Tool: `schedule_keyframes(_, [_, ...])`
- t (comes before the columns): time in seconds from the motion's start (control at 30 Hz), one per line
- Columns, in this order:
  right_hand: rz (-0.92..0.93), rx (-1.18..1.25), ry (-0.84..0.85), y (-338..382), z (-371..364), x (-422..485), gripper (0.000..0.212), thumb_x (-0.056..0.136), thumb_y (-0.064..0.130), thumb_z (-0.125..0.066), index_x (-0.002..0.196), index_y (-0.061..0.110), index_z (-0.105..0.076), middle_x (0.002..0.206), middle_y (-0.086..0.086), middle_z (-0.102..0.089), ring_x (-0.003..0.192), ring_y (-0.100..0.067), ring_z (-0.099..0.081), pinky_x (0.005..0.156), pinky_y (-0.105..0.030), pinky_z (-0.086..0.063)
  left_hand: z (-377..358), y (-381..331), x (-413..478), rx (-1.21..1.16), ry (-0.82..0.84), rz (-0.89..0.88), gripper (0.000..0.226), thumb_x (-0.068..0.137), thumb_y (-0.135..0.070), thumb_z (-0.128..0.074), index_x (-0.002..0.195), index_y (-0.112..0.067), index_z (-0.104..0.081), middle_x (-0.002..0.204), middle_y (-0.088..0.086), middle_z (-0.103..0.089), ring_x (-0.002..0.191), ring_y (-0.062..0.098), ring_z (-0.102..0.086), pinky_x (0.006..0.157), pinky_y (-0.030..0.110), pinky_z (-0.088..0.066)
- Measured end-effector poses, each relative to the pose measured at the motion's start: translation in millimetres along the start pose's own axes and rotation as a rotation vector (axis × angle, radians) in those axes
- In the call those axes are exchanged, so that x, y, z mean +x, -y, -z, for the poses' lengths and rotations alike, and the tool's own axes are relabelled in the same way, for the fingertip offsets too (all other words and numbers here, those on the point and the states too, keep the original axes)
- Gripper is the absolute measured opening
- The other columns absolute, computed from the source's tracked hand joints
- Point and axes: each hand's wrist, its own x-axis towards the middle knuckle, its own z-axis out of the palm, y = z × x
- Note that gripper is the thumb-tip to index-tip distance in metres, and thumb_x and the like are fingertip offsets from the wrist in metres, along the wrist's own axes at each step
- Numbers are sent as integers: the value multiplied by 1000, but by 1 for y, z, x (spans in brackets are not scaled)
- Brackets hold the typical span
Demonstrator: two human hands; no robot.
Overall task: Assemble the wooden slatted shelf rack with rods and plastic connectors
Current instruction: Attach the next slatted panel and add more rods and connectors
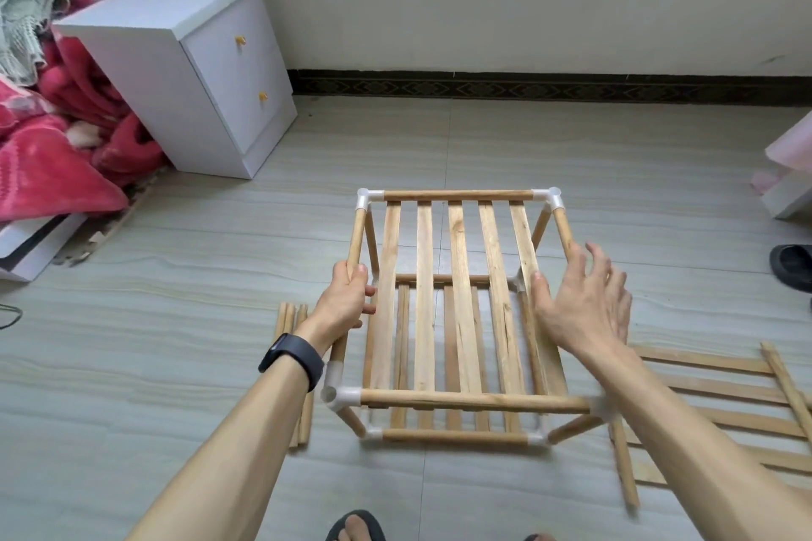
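Item: two-tier slatted rack (457,259), standing mid-floor on the tiled floor (219,268), with white plastic connectors (340,394) at its corners. My left hand (347,299) clasps the top tier's left side rod (357,237). My right hand (580,299), fingers spread, holds nothing over the right side. Spare rods (288,321) lie left of the rack; a loose slat panel (703,360) lies right.

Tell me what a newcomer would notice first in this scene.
The two-tier wooden slatted rack stands mid-floor, dead centre, its rods joined by white plastic connectors. The left hand grips its left side rod, while the right hand is spread open over the right side. A bright pink blanket is heaped at far left beside a white bedside cabinet.
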Motion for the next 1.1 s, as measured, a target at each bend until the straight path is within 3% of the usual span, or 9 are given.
schedule_keyframes(0.07, [177,-15,-50,22,0,-17,64,94,55,-53,147,23,-37,158,-12,-27,143,-33,-25,110,-55,-32,9,1,0,25,43,-14,34,105,-58,-20,122,-34,-37,112,-5,-58,99,14,-61,77,35,-49])
schedule_keyframes(0.13, [293,-8,12,50,-5,-31,65,92,61,-51,148,29,-41,162,-7,-25,150,-28,-15,115,-54,-27,23,11,-1,11,3,-27,45,105,-59,-18,119,-32,-50,112,-4,-59,104,18,-58,88,40,-49])
schedule_keyframes(0.23, [424,-29,120,90,-18,-43,69,90,74,-33,151,40,-37,168,-1,-17,154,-24,-3,120,-54,-17,48,57,-2,157,-161,75,51,106,-52,-31,139,-20,-51,136,6,-57,126,27,-52,108,43,-42])
schedule_keyframes(0.43, [636,-160,286,154,-58,-30,78,85,79,0,157,51,-12,171,5,9,155,-22,18,123,-54,1,66,170,-12,434,-114,338,54,100,-44,-49,146,-18,-43,142,14,-49,128,31,-51,107,39,-44])
schedule_keyframes(0.57, [665,-167,310,155,-78,-31,71,92,75,-3,157,51,-19,170,7,10,155,-17,14,125,-53,4,32,202,-13,626,-116,367,49,94,-50,-53,136,-25,-48,135,6,-52,124,27,-53,96,39,-50])
schedule_keyframes(0.77, [642,-130,307,154,-81,-32,62,93,71,-16,149,52,-34,171,9,3,155,-18,-8,125,-51,3,-6,210,-5,735,-232,388,42,99,-33,-57,132,-13,-39,137,12,-48,131,31,-45,100,39,-45])
schedule_keyframes(0.97, [633,-108,309,152,-80,-32,59,93,70,-21,145,52,-40,171,10,1,152,-18,-20,125,-51,3,2,208,3,472,-216,511,35,100,-24,-54,130,-6,-50,133,17,-57,122,35,-56,95,39,-49])
schedule_keyframes(1.1, [632,-104,316,153,-80,-32,59,94,72,-19,144,52,-41,171,10,-1,151,-20,-24,125,-52,2,30,191,1,-10,-174,490,37,99,-17,-59,134,-5,-57,128,14,-65,114,31,-62,97,42,-53])
